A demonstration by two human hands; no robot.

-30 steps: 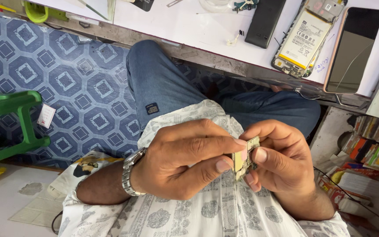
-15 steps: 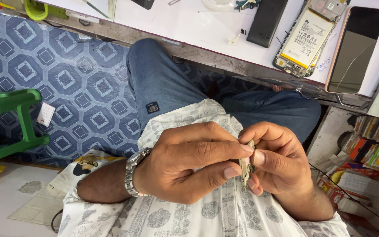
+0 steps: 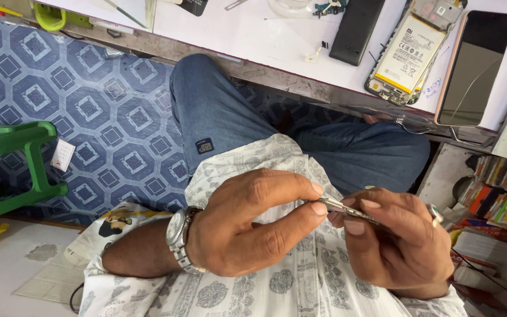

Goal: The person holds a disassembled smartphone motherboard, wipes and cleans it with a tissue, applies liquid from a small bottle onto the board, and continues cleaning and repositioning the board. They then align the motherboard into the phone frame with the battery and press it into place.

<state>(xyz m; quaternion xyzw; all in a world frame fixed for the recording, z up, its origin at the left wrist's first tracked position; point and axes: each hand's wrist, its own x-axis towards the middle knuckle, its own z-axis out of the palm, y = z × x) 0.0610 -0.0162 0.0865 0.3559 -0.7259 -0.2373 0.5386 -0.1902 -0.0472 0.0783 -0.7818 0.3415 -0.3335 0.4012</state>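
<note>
Both hands meet over the person's lap, above a white patterned shirt [image 3: 277, 282] and blue jeans [image 3: 224, 117]. The left hand [image 3: 253, 226], with a metal wristwatch [image 3: 178, 238] behind it, pinches one end of a small thin metal part [image 3: 338, 206] between thumb and forefinger. The right hand [image 3: 397, 240] pinches the other end, its fingers pressed together on it, so the part sits edge-on between the two hands.

Beyond the knees from the part runs a white workbench [image 3: 265, 35]. On it lie an opened phone with its battery showing [image 3: 409, 50], a phone with a dark cracked screen [image 3: 473, 67] beside it, and a black rectangular block [image 3: 356, 29]. Left of the part, the floor is a blue geometric-patterned covering [image 3: 89, 111], and a green plastic stool [image 3: 13, 170] stands there. Right of the part, a stack of colourful boxes [image 3: 500, 199] fills a shelf.
</note>
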